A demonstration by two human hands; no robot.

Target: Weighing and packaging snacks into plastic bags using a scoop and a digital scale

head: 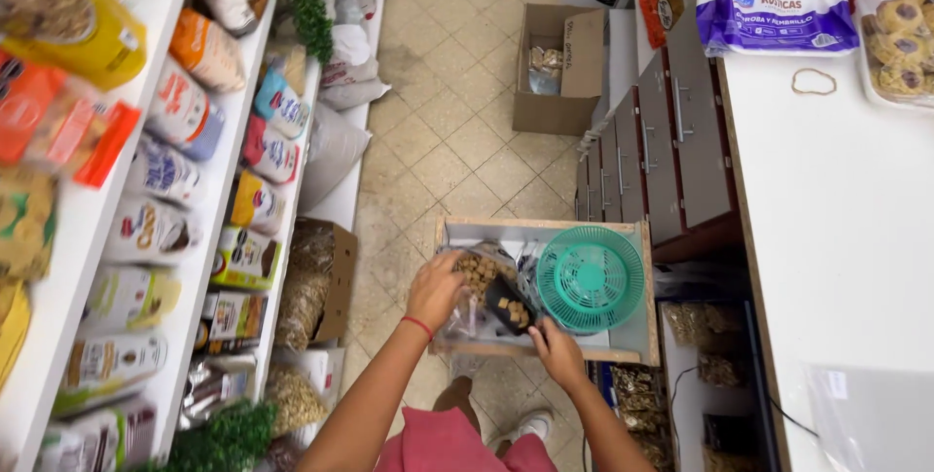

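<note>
Scoop (508, 308) in right hand (557, 353)

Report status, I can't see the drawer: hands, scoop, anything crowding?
Left hand on clear bag of brown nuggets. Right hand holds black scoop. Teal round plastic strainer crowds alongside.

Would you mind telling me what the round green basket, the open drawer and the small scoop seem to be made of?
Green basket: likely moulded plastic, matte, given its even teal colour and thin radial slats.
Drawer: unpainted wood, judging by its pale, grainy rim.
Scoop, held by the right hand: dark and smooth, probably plastic, though too small to be sure.
Bag under the left hand: clear, glossy film.
</note>
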